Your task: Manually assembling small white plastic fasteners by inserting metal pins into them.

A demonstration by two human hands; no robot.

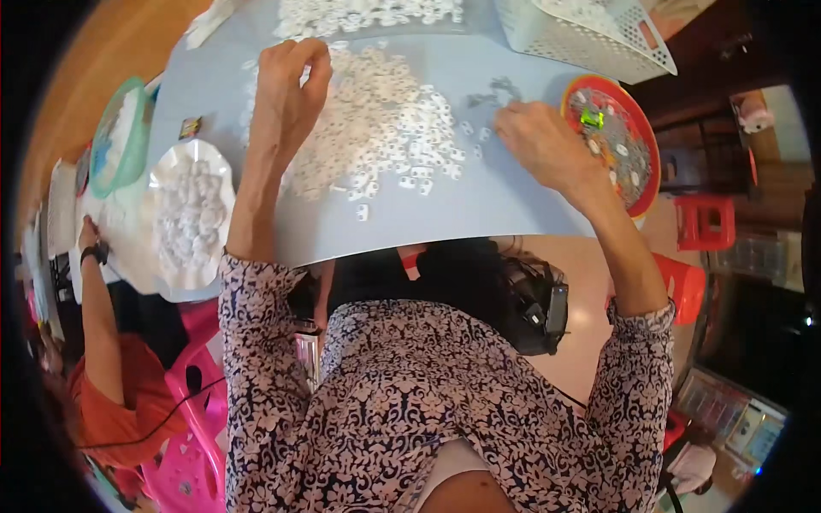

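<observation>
Sorting step underway: left hand (286,90) pinching white piece at pile (376,124) left edge; right hand (539,141), fingers pressed together, picking strays right of pile, beside red dish (652,162), on worktop (479,205). Next move needing fine pinch.

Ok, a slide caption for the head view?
Left hand and right hand sort small white plastic pieces on a pale blue table.

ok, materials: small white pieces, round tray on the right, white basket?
Small white pieces: likely moulded plastic, matte, identical shapes. Round tray: looks like plastic, glossy red-orange rim, patterned inside. White basket: plastic, perforated lattice walls.
</observation>
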